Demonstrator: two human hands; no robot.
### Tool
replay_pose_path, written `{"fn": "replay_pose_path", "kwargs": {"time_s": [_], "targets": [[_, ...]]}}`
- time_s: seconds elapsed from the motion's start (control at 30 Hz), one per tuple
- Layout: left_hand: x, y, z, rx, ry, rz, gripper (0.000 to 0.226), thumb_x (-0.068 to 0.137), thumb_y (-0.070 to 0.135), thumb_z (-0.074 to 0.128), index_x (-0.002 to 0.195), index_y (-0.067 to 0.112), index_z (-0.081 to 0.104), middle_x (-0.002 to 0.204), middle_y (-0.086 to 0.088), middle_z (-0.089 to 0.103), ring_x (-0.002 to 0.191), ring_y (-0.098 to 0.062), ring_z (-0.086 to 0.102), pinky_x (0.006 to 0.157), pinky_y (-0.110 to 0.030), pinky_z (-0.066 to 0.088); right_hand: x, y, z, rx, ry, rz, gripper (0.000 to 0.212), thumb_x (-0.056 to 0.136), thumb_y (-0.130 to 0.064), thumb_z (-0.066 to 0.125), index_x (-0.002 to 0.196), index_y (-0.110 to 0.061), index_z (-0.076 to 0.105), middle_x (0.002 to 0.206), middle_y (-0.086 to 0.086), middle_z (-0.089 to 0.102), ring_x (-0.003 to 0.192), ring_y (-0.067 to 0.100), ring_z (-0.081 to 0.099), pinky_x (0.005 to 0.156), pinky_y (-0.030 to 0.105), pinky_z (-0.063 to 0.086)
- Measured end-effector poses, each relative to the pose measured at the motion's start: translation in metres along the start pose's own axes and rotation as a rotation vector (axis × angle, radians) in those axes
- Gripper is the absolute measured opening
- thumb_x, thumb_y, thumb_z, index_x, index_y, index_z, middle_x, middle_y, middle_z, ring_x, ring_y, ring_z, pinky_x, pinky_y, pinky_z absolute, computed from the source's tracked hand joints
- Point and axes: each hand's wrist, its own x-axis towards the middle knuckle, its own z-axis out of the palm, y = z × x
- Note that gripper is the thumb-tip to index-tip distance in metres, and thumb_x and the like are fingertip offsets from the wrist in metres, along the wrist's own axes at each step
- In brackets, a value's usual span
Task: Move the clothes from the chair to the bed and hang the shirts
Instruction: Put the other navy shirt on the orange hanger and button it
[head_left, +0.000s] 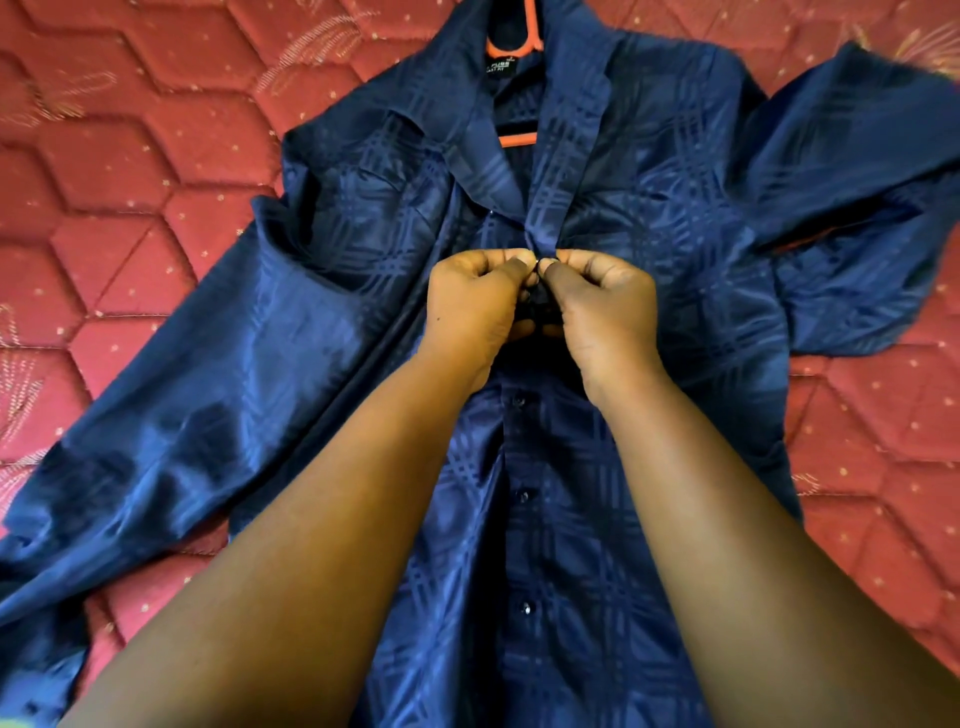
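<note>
A dark blue checked shirt (639, 218) lies face up on the bed, sleeves spread to both sides. An orange hanger (517, 139) sits inside its collar, only partly visible. My left hand (475, 306) and my right hand (602, 306) meet at the middle of the chest. Each pinches one edge of the shirt's front placket between thumb and fingers, at a button. Below my hands the front is closed, with several dark buttons in a row. Above my hands the front is open up to the collar.
The bed is covered by a red quilted mattress cover (114, 171) with a hexagon pattern. It shows on both sides of the shirt. The chair is out of view.
</note>
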Motion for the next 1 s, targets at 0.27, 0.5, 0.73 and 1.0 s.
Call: {"fn": "replay_pose_path", "kwargs": {"time_s": [0.27,0.5,0.73,1.0], "targets": [[0.003,0.000,0.003,0.033,-0.009,-0.001,0.009,0.094,0.020,0.063,0.088,0.014,0.067,0.073,0.003,0.068,0.065,-0.009,0.065,0.051,-0.023,0.052,0.001,0.001,-0.005,-0.017,-0.037,-0.003,0.008,0.088,-0.013,0.068,0.082,-0.015,0.073,0.077,0.009,0.072,0.070,0.021,0.067,0.067,0.043,0.060],[0.007,0.000,0.001,0.123,-0.015,0.037,0.011,0.096,0.022,0.061,0.088,0.016,0.064,0.080,0.002,0.066,0.073,-0.010,0.063,0.052,-0.021,0.052,0.007,-0.008,-0.018,0.047,-0.109,0.132,0.020,0.089,-0.022,0.065,0.071,-0.015,0.070,0.073,-0.003,0.070,0.065,0.013,0.061,0.058,0.029,0.055],[0.011,0.005,-0.003,0.161,-0.075,-0.009,0.010,0.096,0.017,0.061,0.087,0.015,0.065,0.079,0.000,0.066,0.072,-0.010,0.063,0.055,-0.024,0.056,0.021,-0.010,-0.023,0.074,-0.247,0.267,0.005,0.087,-0.014,0.071,0.082,-0.014,0.071,0.074,-0.002,0.070,0.060,0.010,0.061,0.052,0.022,0.053],[0.009,0.019,0.003,0.169,0.004,-0.048,0.012,0.090,0.011,0.061,0.079,0.004,0.061,0.081,-0.016,0.064,0.073,-0.023,0.063,0.053,-0.029,0.056,0.021,-0.014,-0.013,-0.048,-0.186,0.218,0.009,0.085,-0.015,0.072,0.077,-0.015,0.070,0.070,0.000,0.069,0.056,0.012,0.060,0.052,0.026,0.054]]}}
